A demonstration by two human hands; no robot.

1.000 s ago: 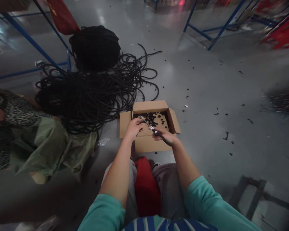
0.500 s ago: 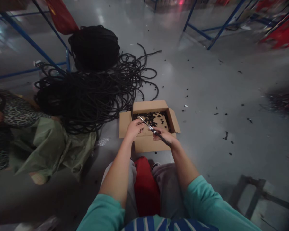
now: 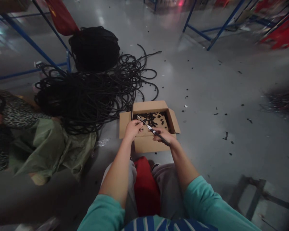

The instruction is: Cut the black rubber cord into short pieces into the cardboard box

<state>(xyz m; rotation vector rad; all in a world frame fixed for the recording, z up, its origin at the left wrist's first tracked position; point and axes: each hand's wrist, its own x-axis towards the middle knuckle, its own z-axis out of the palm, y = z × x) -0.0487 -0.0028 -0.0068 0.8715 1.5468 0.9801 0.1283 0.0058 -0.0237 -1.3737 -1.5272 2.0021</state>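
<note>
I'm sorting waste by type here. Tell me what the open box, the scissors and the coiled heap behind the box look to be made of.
Box: brown cardboard, matte, with folded flaps. Scissors in the right hand: shiny blades, likely steel; dark handles, probably plastic. Coiled heap: black cable or tubing, apparently rubber or plastic, with a dull sheen. The left hand holds something too small to tell.

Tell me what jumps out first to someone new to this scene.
The big tangle of black hose sprawls on the floor, left of centre. Just before it sits an open cardboard box of small black pieces, over which the right hand holds scissors, with the left hand beside the blades.
</note>
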